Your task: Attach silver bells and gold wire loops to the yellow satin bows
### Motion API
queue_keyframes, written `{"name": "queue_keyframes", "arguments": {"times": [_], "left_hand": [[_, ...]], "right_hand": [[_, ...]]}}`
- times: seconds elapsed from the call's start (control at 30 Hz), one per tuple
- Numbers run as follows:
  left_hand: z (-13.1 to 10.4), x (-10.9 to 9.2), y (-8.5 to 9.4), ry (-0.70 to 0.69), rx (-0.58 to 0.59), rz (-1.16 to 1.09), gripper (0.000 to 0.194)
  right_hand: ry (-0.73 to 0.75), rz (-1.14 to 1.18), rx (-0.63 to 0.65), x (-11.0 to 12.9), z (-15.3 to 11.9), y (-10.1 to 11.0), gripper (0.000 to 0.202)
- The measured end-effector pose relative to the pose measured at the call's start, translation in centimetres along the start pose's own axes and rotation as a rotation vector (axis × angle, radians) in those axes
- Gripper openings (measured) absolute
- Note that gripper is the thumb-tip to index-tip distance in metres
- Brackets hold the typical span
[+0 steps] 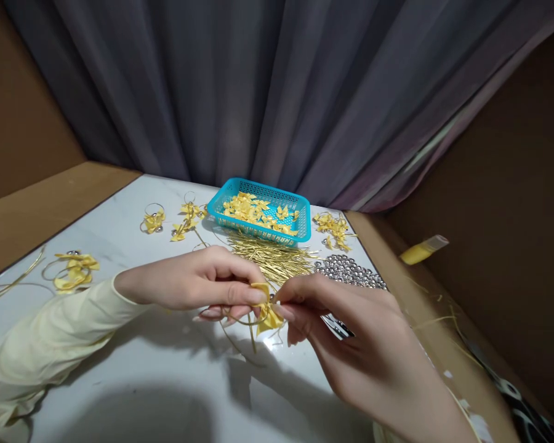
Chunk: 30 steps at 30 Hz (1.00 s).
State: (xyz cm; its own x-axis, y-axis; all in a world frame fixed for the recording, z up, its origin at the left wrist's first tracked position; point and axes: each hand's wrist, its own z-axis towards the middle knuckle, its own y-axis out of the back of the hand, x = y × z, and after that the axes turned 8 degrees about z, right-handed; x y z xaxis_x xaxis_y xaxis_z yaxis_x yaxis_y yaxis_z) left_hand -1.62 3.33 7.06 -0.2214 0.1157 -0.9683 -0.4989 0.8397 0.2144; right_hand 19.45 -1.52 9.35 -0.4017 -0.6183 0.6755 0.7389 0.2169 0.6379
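Observation:
Between my two hands is a yellow ribbon bow (268, 317) with a small silver bead at its centre and thin gold wire trailing below. My left hand (203, 282) pinches the bow's left side between thumb and forefinger. My right hand (351, 332) is closed at the bow's right side, its fingertips beside the bead. Behind them lies a pile of gold wire ties (272, 257). Silver beads (348, 271) are heaped to the right of the ties. A blue basket (306, 221) at the back holds many yellow bows (247, 208).
Bows with wire loops lie at the left (76, 271), near the basket (153, 220) and at its right (335, 230). A metal tool (339, 326) shows partly behind my right hand. Scissors (508, 389) and a yellow tube (423, 250) lie right of the white table (166, 394).

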Motion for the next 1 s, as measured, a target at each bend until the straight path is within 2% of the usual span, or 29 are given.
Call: {"name": "queue_keyframes", "arguments": {"times": [0.3,0.5,0.73,0.9,1.0], "left_hand": [[0.0,0.3,0.1,-0.058,0.003,0.065,0.025],[-0.2,0.3,-0.3,-0.017,-0.002,-0.087,0.025],[-0.2,-0.1,-0.5,0.027,-0.011,-0.239,0.030],[-0.2,-0.5,-0.7,0.028,-0.041,-0.296,0.028],[-0.1,-0.6,-0.8,0.008,-0.061,-0.335,0.024]], "right_hand": [[-0.012,0.015,0.008,0.5,-0.2,-0.1,0.018],[0.042,0.008,-0.020,0.9,-0.3,0.4,0.013],[-0.005,-0.137,-0.133,1.2,-1.7,1.5,0.033],[-0.039,-0.292,-0.192,1.9,-2.8,1.4,0.021],[-0.023,-0.368,-0.188,2.3,-3.4,0.8,0.024]]}}
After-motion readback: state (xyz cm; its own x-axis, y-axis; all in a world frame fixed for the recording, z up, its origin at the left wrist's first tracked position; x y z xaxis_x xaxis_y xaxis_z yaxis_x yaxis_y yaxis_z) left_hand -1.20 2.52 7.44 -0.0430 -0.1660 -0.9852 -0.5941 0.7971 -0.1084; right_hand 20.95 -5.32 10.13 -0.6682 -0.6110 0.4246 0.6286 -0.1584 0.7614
